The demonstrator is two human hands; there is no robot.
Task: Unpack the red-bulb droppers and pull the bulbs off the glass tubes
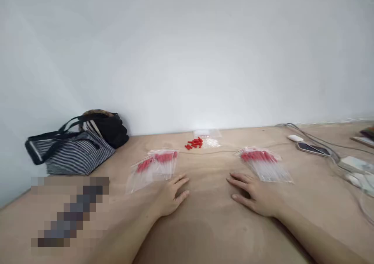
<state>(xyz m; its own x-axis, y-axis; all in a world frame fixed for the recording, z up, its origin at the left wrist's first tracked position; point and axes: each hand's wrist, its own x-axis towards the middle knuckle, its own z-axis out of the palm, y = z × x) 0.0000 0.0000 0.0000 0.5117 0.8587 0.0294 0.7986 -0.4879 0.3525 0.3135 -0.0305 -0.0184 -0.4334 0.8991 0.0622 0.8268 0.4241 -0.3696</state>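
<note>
My left hand (171, 195) lies flat on the wooden table (204, 232), fingers stretched out, holding nothing. Just beyond it are clear bags of red-tipped tubes (156, 165). My right hand (254, 195) also rests palm down with fingers spread, empty. Another clear bag of red-tipped tubes (264, 164) lies right beside its fingers. Farther back, between the two hands, a small heap of loose red caps (194, 143) sits next to a small clear bag (209, 138).
A striped bag with black straps (73, 147) stands at the back left against the wall. At the right lie a phone (312, 148), a white mouse (295, 138), cables and white devices (355, 164). A blurred patch covers the near left.
</note>
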